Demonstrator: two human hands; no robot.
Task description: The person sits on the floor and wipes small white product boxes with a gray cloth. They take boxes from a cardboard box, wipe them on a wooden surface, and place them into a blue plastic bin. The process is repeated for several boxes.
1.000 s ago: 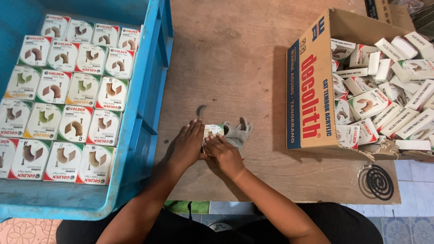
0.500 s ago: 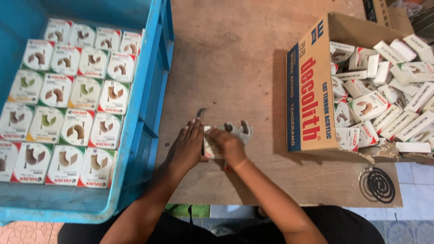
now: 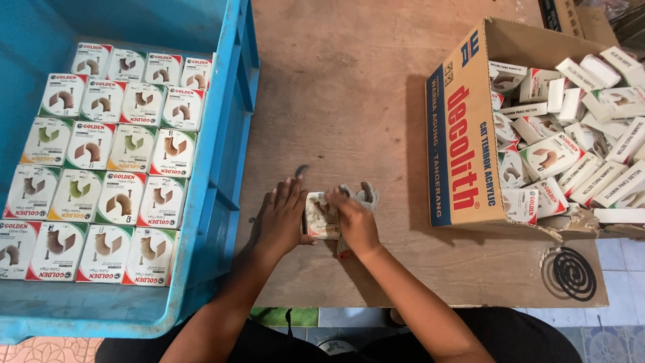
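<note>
Two bare hands are seen pressed around one small white box point(image 3: 321, 216) that lies on the brown wooden table point(image 3: 349, 94), near its front edge and between the blue crate point(image 3: 232, 154) and the cardboard carton point(image 3: 467, 144). The left hand point(image 3: 282, 218) is laid flat against the box's left side, fingers stretched forward and thumb tucked under its lower corner. The right hand point(image 3: 355, 222) is curled over the box's right end, fingers bent down onto its top; the box is thus held between both hands, and whether its flap is open cannot be told. A grey work glove point(image 3: 366, 197) is seen just behind the right hand, touching or nearly touching it. A small dark curved object point(image 3: 302, 171) lies on the table just beyond the left fingertips. Inside the blue crate, matching white boxes point(image 3: 107, 168) are packed flat in neat rows, pictures facing up. In the cardboard carton, similar boxes point(image 3: 571, 134) are heaped loosely at all angles. A black spiral coil point(image 3: 570, 273) rests at the table's front right corner, well apart from the hands.
</note>
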